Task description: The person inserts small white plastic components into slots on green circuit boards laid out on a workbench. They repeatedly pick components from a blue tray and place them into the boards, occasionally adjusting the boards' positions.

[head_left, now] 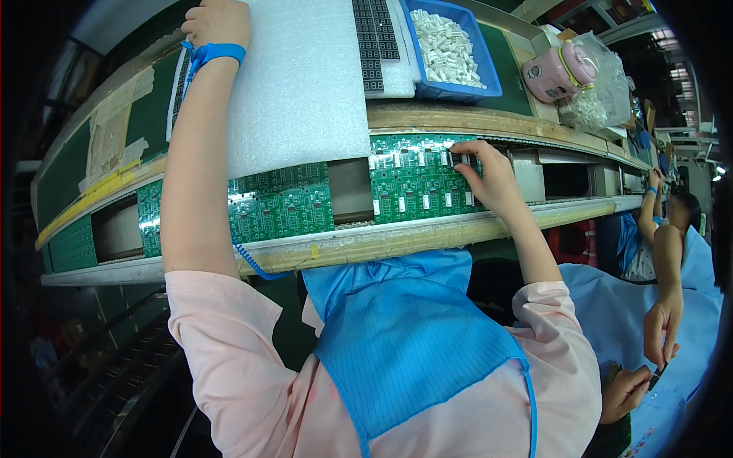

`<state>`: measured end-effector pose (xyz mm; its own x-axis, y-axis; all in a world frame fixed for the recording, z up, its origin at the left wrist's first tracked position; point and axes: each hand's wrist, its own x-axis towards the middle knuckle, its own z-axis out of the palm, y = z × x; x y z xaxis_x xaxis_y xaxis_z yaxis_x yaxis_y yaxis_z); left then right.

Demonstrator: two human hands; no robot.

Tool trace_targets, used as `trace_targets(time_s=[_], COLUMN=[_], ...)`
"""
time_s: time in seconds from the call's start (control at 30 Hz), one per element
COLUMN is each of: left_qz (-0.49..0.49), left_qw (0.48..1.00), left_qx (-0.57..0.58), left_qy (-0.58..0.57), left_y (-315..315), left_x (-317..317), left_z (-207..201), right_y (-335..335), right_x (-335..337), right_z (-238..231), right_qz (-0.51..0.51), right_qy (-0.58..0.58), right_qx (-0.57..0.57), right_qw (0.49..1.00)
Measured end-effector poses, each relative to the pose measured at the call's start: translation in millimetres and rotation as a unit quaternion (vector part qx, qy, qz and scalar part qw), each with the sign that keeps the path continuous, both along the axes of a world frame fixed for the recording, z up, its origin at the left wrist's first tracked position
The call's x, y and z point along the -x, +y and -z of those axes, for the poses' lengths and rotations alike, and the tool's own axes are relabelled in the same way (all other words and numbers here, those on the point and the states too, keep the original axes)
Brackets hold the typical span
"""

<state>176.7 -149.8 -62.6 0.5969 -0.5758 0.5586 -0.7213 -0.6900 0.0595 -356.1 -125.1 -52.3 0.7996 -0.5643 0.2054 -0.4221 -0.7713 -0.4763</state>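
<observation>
My right hand (492,179) pinches a small black digit display (456,158) against the right part of a green circuit board (397,183) on the rail track. White connectors stand in rows on that board. Far off at the upper left, my left hand (219,23) is bent over the edge of a white foam sheet (298,84). Its fingers are curled, and whatever they hold is hidden. A blue wrist strap (214,53) with a coiled cord circles that wrist. More black digit displays (372,46) lie in rows on foam right of the sheet.
A blue bin (489,82) of white connectors stands behind the track, with a pink lidded jug (557,72) and a plastic bag (603,91) to its right. More green boards (282,202) sit leftward on the track. At right, a co-worker's hands (660,328) hold a small dark part.
</observation>
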Motion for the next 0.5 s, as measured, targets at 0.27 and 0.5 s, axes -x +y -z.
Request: trace_targets(time_s=[0.27, 0.5], left_qz=[-0.009, -0.054], left_qw=[0.981, 0.987], left_qx=[-0.195, -0.154], left_qy=[0.007, 0.014], left_y=[24.7, 15.1], left_x=[89.9, 80.4], left_z=[-64.9, -54.5], right_y=[-2.5, -1.7], right_x=[4.6, 1.8], right_z=[7.4, 8.3], right_qz=[0.016, 0.012], right_qy=[-0.032, -0.054], right_qx=[-0.069, -0.060], right_qw=[0.997, 0.997])
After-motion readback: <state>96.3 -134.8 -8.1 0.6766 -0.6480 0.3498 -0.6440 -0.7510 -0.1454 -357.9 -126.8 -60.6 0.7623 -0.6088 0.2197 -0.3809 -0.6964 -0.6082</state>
